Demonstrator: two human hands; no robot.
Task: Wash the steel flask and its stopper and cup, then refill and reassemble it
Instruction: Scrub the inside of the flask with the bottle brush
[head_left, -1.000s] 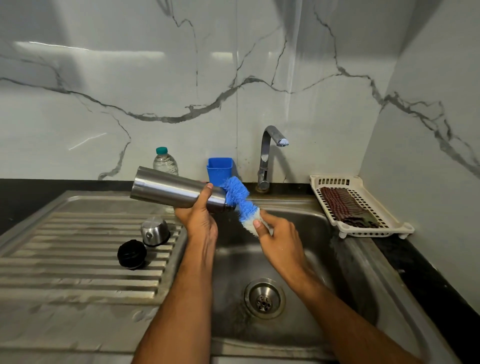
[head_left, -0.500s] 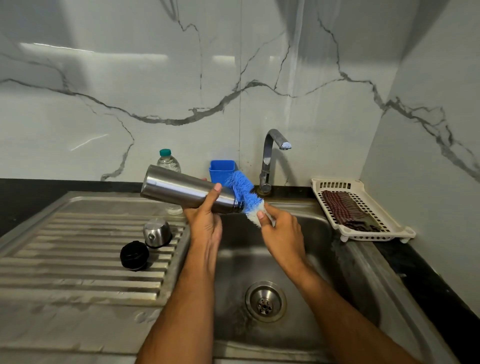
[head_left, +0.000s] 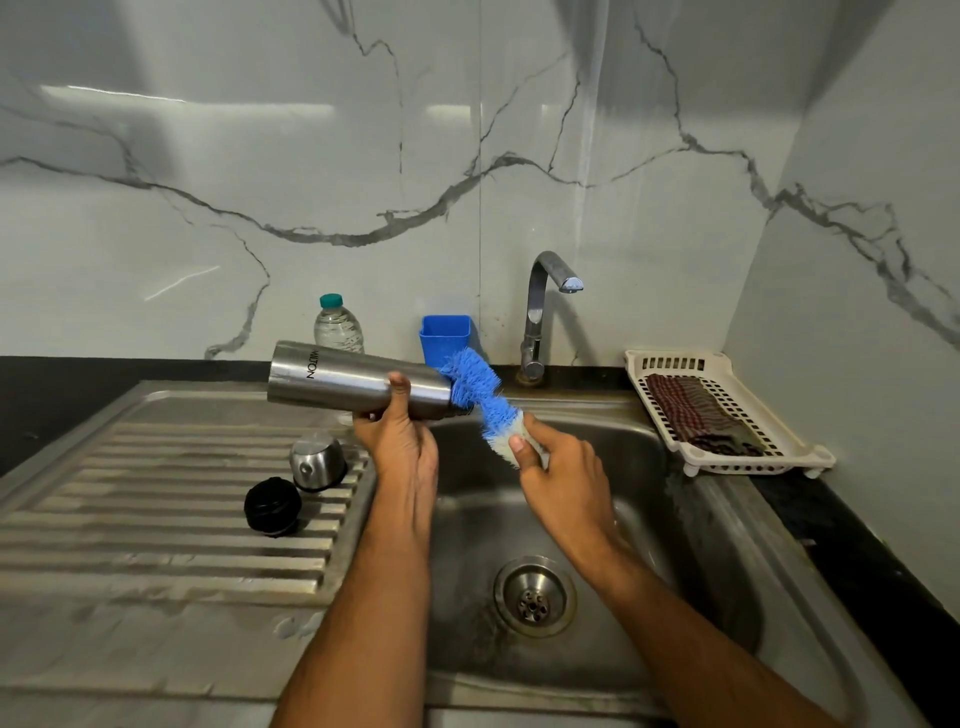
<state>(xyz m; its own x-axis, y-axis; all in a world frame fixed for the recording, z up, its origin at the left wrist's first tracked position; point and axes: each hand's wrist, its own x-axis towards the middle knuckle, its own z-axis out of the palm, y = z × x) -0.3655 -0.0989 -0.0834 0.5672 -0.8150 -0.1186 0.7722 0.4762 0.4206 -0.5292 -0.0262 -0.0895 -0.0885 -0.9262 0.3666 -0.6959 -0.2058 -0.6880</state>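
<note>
Flask (head_left: 358, 378) lies nearly level above the sink's (head_left: 644, 447) left rim, base to the left, mouth to the right, with the left hand (head_left: 400, 441) wrapped round its mouth end from below, thumb up across the steel. That grip is closed on the body. Blue bottle brush (head_left: 480, 397) has its bristles at the mouth; the right hand (head_left: 558, 470) pinches its white end. Steel cup (head_left: 318, 461) and black stopper (head_left: 272, 506) sit on the ribbed drainer (head_left: 156, 519), just left of the left wrist.
</note>
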